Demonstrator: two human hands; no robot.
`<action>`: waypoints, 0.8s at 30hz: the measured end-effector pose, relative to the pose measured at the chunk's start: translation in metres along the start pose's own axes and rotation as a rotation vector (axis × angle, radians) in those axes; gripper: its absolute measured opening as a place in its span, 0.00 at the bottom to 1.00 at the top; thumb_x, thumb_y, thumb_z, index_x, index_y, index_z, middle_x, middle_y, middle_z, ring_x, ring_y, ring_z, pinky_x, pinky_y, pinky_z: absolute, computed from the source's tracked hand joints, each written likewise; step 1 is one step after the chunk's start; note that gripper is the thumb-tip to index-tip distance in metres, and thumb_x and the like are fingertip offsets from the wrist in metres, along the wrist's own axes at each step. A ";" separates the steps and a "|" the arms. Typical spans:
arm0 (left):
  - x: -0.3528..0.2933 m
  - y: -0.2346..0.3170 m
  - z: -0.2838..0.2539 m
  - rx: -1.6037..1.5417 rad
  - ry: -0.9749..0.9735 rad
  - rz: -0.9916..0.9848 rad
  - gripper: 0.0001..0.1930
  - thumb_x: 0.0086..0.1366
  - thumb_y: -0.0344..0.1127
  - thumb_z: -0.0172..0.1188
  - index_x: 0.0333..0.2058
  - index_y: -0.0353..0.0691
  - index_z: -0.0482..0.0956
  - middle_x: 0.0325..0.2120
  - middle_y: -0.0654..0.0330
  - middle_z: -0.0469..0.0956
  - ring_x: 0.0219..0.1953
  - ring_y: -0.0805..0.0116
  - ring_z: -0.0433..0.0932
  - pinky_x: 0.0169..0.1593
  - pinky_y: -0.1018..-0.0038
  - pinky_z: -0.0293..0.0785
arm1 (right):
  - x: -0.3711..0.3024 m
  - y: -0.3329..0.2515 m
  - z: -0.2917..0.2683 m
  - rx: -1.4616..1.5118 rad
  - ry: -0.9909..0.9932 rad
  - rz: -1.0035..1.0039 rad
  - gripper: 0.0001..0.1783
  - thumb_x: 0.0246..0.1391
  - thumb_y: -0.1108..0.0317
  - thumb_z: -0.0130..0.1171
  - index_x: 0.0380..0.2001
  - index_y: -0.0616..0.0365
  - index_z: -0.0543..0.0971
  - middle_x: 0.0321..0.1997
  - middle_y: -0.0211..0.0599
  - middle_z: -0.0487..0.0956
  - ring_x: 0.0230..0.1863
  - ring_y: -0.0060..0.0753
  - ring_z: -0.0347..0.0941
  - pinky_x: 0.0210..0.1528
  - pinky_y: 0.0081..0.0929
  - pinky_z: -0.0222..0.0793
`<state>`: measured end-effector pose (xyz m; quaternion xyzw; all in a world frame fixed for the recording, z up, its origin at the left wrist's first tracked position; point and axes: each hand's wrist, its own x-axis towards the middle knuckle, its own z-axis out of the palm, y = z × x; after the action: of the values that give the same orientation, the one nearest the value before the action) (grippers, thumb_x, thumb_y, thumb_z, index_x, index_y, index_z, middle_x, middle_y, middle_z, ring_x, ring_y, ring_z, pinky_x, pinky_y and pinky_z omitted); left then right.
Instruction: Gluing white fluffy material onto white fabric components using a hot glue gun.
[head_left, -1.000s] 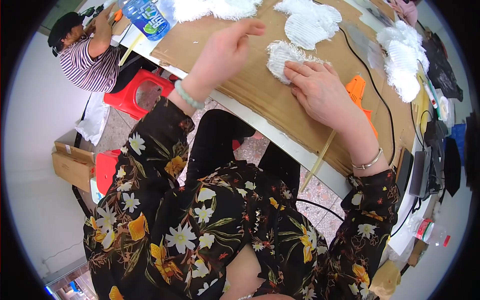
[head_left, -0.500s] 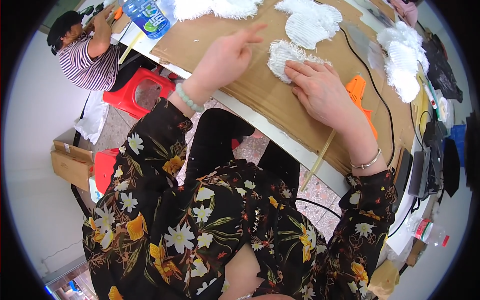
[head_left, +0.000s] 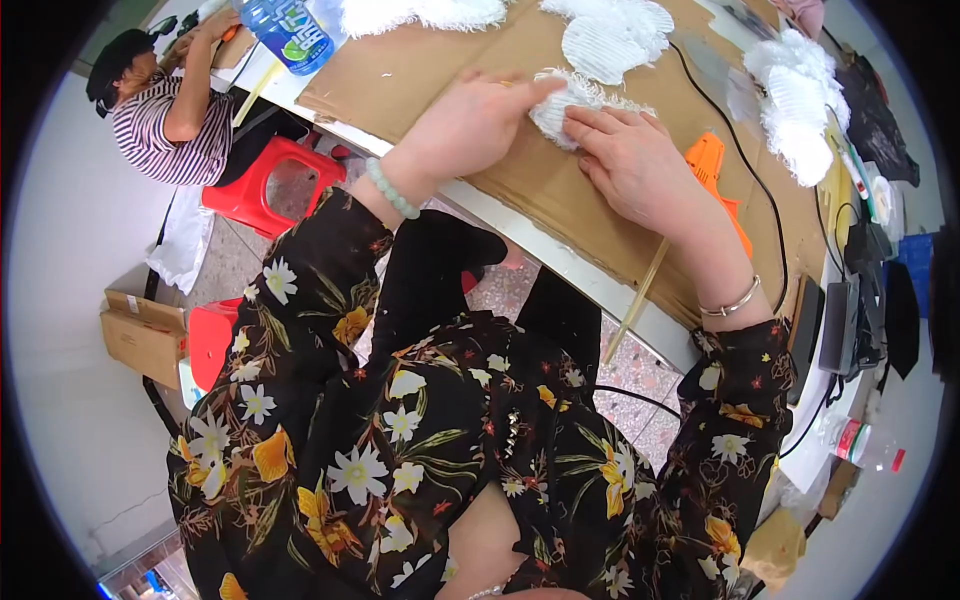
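A white fluffy ribbed piece [head_left: 562, 103] lies on a brown cardboard sheet [head_left: 430, 70] covering the table. My left hand [head_left: 470, 125] rests on the cardboard with its fingertips on the piece's left edge. My right hand [head_left: 625, 160] lies flat with its fingers pressing the piece's right side. Both hands touch the same piece; whether either one grips it is unclear. An orange glue gun [head_left: 712, 175] lies just right of my right wrist, with a black cable [head_left: 745, 170] running from it.
More white fluffy pieces lie at the back [head_left: 610, 35] and the far right [head_left: 800, 110]. A blue-labelled bottle [head_left: 290, 30] stands at the table's left corner. A person in a striped shirt [head_left: 175, 120] sits beside a red stool [head_left: 270, 185]. A cardboard box [head_left: 140, 335] sits on the floor.
My left hand has come down and to the right onto the white fluffy piece. My right hand has stayed on the piece.
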<state>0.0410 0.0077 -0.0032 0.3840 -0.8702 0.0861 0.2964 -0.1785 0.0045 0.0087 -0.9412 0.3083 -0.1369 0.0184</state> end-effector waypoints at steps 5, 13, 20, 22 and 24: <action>0.006 0.000 0.002 -0.428 0.181 -0.259 0.14 0.56 0.27 0.52 0.43 0.39 0.76 0.33 0.52 0.78 0.36 0.58 0.77 0.39 0.67 0.72 | -0.020 0.011 -0.018 0.160 0.202 0.045 0.24 0.47 0.72 0.56 0.51 0.58 0.71 0.56 0.38 0.70 0.55 0.45 0.65 0.55 0.35 0.61; -0.009 0.007 -0.013 -0.046 0.056 -0.143 0.09 0.50 0.30 0.61 0.32 0.38 0.77 0.25 0.56 0.76 0.31 0.57 0.75 0.41 0.67 0.71 | -0.115 0.023 -0.066 0.052 0.053 0.487 0.27 0.45 0.70 0.57 0.52 0.61 0.69 0.58 0.45 0.68 0.55 0.47 0.67 0.54 0.30 0.63; -0.003 0.020 0.002 -0.042 0.020 0.049 0.11 0.49 0.30 0.62 0.34 0.40 0.77 0.32 0.60 0.77 0.42 0.55 0.72 0.46 0.65 0.68 | -0.120 0.020 -0.047 0.012 0.054 0.451 0.26 0.43 0.71 0.55 0.49 0.66 0.70 0.54 0.48 0.69 0.52 0.51 0.67 0.54 0.35 0.63; -0.002 0.026 0.004 -0.021 0.022 0.072 0.10 0.50 0.30 0.61 0.34 0.40 0.77 0.33 0.60 0.77 0.43 0.55 0.72 0.47 0.65 0.68 | -0.114 0.020 -0.043 -0.049 0.057 0.438 0.24 0.43 0.73 0.54 0.48 0.67 0.71 0.51 0.49 0.70 0.50 0.51 0.68 0.52 0.36 0.64; 0.001 0.034 0.007 -0.048 0.076 0.099 0.08 0.52 0.31 0.60 0.33 0.41 0.77 0.32 0.62 0.77 0.42 0.56 0.73 0.49 0.65 0.66 | -0.110 0.020 -0.039 -0.108 0.057 0.429 0.23 0.42 0.74 0.53 0.46 0.67 0.71 0.48 0.49 0.71 0.47 0.52 0.69 0.50 0.37 0.65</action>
<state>0.0129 0.0279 -0.0057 0.3298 -0.8781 0.0940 0.3338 -0.2854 0.0541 0.0170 -0.8494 0.5089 -0.1394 -0.0120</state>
